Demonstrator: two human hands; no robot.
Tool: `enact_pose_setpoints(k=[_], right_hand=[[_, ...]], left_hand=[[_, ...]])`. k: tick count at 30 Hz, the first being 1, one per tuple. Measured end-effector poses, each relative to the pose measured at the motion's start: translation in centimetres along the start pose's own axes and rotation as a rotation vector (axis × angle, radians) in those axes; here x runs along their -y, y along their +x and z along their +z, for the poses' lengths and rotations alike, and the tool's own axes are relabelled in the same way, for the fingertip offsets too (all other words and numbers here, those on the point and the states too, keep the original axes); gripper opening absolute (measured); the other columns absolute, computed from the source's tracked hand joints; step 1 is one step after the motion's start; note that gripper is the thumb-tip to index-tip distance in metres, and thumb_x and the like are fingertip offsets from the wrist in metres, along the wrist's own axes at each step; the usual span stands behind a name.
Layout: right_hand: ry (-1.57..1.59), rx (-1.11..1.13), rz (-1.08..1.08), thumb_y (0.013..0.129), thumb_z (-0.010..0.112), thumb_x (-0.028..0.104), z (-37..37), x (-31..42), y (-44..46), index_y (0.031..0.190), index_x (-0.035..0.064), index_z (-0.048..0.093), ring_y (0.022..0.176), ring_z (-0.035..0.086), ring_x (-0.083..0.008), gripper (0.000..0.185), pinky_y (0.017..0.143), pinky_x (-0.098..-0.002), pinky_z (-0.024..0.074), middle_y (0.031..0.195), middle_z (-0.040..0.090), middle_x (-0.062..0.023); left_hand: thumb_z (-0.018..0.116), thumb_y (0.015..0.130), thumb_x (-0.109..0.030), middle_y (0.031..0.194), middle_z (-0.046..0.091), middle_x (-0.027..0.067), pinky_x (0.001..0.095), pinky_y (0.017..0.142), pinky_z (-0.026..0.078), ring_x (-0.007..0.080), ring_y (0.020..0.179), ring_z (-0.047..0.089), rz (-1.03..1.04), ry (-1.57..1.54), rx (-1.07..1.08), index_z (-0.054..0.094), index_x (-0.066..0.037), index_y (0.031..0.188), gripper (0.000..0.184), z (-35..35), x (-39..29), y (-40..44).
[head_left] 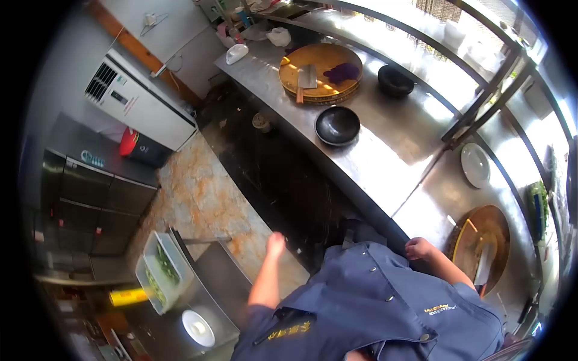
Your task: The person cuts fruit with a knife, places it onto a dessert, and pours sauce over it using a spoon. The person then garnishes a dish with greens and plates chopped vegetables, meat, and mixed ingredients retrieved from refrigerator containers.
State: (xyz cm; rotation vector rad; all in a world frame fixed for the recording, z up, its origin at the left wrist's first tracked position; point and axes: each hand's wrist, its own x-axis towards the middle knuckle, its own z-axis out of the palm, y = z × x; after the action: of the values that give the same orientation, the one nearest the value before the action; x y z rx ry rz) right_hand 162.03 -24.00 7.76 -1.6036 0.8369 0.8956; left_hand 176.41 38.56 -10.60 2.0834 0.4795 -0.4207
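Note:
My left hand (276,243) is in the air above the floor, its fingers curled into a loose fist with nothing visible in them. Near the front edge of the steel counter (385,159), my right hand (419,248) is also curled, and no object shows in it. A round wooden chopping board (503,231) with a cleaver (483,265) on it lies to the right of that hand. Farther along the counter sits a black bowl (338,125). Behind it is another round chopping board (292,67), bearing a cleaver (307,77) and a dark purple patch (342,73).
A second black bowl (395,81) and a white plate (475,165) rest on the counter, below steel shelving (385,21). On the left are a clear tub (177,293) with greens, a white round lid (198,328), steel cabinets (84,186) and a white air conditioner (135,99).

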Motion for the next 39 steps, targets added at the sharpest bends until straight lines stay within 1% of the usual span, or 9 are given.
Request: enact_pose_setpoints(k=[4, 10, 17, 22, 28, 30, 32, 35, 39], right_hand=[[0.260, -0.042, -0.139, 0.092, 0.061, 0.012, 2.1, 9.8, 5.0, 0.095, 0.0022, 0.066, 0.075, 0.065, -0.0179, 0.011, 0.067, -0.0327, 0.0567, 0.085, 0.066, -0.0071], [0.133, -0.114, -0.626, 0.094, 0.063, 0.015, 8.4, 40.2, 15.8, 0.087, 0.0028, 0.065, 0.066, 0.062, -0.0130, 0.014, 0.062, -0.0276, 0.0512, 0.074, 0.065, -0.0034], [-0.291, -0.390, -1.040, 0.080, 0.068, 0.015, 10.9, 79.1, 25.7, 0.096, 0.0017, 0.070, 0.086, 0.070, -0.0325, 0.021, 0.076, -0.0398, 0.0548, 0.091, 0.071, -0.0185], [-0.380, -0.560, -0.859, 0.081, 0.068, 0.014, 10.1, 96.8, 30.4, 0.101, -0.0012, 0.067, 0.086, 0.068, -0.0302, 0.025, 0.078, -0.0384, 0.0547, 0.094, 0.069, -0.0183], [-0.802, -0.410, -0.627, 0.079, 0.068, 0.016, 14.2, 104.4, 43.7, 0.119, 0.0057, 0.062, 0.105, 0.063, -0.0341, 0.041, 0.087, -0.0418, 0.0532, 0.116, 0.063, -0.0187], [-1.027, -0.321, -0.514, 0.078, 0.071, 0.021, 15.0, 104.8, 46.6, 0.128, 0.0085, 0.058, 0.115, 0.060, -0.0345, 0.053, 0.093, -0.0423, 0.0517, 0.120, 0.062, -0.0193], [-0.869, -0.313, -0.490, 0.078, 0.069, 0.020, 14.1, 104.1, 47.5, 0.129, 0.0088, 0.058, 0.114, 0.061, -0.0330, 0.053, 0.092, -0.0423, 0.0523, 0.119, 0.063, -0.0187], [-0.515, -0.286, -0.279, 0.077, 0.069, 0.017, 11.5, 105.3, 41.5, 0.133, 0.0104, 0.058, 0.114, 0.061, -0.0274, 0.057, 0.094, -0.0364, 0.0513, 0.122, 0.062, -0.0166], [0.029, -0.430, -0.707, 0.076, 0.073, 0.002, 6.0, 96.7, 36.2, 0.134, 0.0043, 0.058, 0.119, 0.057, -0.0215, 0.060, 0.096, -0.0325, 0.0492, 0.130, 0.057, -0.0084]], left_hand=[[0.063, 0.091, -0.009, 0.089, 0.069, 0.0096, 0.0306, 0.058, 0.053, 0.0161, 0.072, 0.066, 0.109, -0.170, 0.089, 0.064, -0.002, 0.117, 0.026, -4.0, -27.2, 14.8], [0.070, 0.085, -0.017, 0.092, 0.072, 0.0147, 0.0361, 0.080, 0.056, 0.0257, 0.086, 0.071, 0.337, 0.247, 0.221, 0.069, -0.001, 0.104, 0.024, -5.6, -39.0, 31.2], [0.074, 0.089, -0.024, 0.090, 0.066, 0.0108, 0.0310, 0.062, 0.053, 0.0195, 0.072, 0.065, 0.365, -0.035, 0.346, 0.059, 0.002, 0.102, 0.032, 0.7, -51.2, 44.0], [0.079, 0.077, -0.021, 0.096, 0.062, 0.0142, 0.0374, 0.072, 0.052, 0.0218, 0.088, 0.062, 0.126, -0.030, 0.645, 0.053, 0.001, 0.104, 0.044, 3.3, -55.1, 49.3], [0.064, 0.080, -0.009, 0.089, 0.061, 0.0148, 0.0417, 0.072, 0.052, 0.0312, 0.078, 0.065, -0.239, -0.325, 1.213, 0.048, -0.001, 0.105, 0.030, -7.5, -62.6, 55.5], [0.060, 0.084, -0.008, 0.080, 0.060, 0.0138, 0.0432, 0.068, 0.053, 0.0320, 0.072, 0.065, 0.018, -0.105, 1.158, 0.049, 0.001, 0.111, 0.030, -8.0, -62.6, 57.5], [0.058, 0.086, -0.009, 0.074, 0.060, 0.0208, 0.0479, 0.068, 0.051, 0.0445, 0.074, 0.063, 0.513, 0.121, 0.996, 0.045, 0.000, 0.100, 0.020, -8.6, -61.7, 59.6], [0.061, 0.094, -0.020, 0.088, 0.068, 0.0246, 0.0520, 0.073, 0.052, 0.0453, 0.086, 0.066, 0.554, 0.274, 1.021, 0.053, -0.001, 0.108, 0.025, -11.8, -64.4, 61.4], [0.060, 0.097, -0.028, 0.086, 0.069, 0.0235, 0.0512, 0.073, 0.052, 0.0442, 0.085, 0.068, 0.484, 0.404, 1.099, 0.055, -0.002, 0.122, 0.036, -15.3, -66.3, 63.9]])
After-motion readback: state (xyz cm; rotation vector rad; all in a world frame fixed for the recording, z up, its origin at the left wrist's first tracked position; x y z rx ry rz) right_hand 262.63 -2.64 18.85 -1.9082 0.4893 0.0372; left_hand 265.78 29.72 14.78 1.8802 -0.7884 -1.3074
